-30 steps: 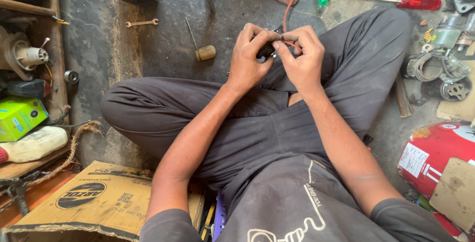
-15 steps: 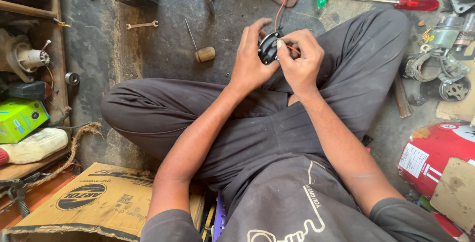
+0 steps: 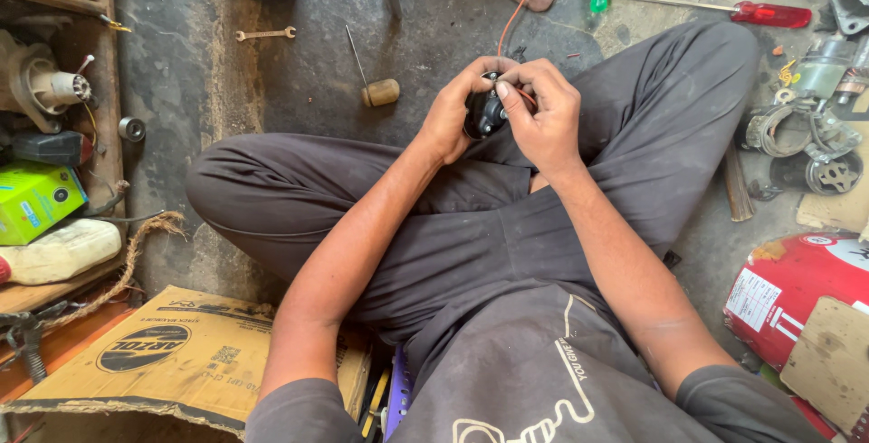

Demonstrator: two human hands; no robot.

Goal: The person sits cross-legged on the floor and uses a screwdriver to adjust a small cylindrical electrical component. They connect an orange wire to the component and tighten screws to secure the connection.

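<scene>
small black part (image 3: 487,114) held up over the lap, above crossed legs, between both hands. left hand (image 3: 450,117) curled around its left and rear side, fingers closed on the body. right hand (image 3: 543,115) wrapped from the right, index finger and thumb pinched at the top edge, near a thin orange wire (image 3: 516,10) running away across the floor (image 3: 308,72).

handling, as judged: likely light, rigid, moulded casing or small metal housing; compact enough for one palm. surface looks glossy, possibly oily in this setting, so slip risk. wire thin and limp, probably weak at its joint; better not to pull on it. firmest hold around the body's round sides, fingertips left free for the wire end.

hard to make out: most of the part covered by fingers; exact shape, openings and terminals not readable. whether the wire is attached to the part or only passes behind the right hand, cannot tell. far end of wire cut off at top edge of frame.

around: wooden-handled awl (image 3: 371,81) lying just beyond the knees, small spanner (image 3: 265,34), red-handled screwdriver (image 3: 724,10), red cylinder (image 3: 797,294) at right, flattened cardboard box (image 3: 181,352) at left.
</scene>
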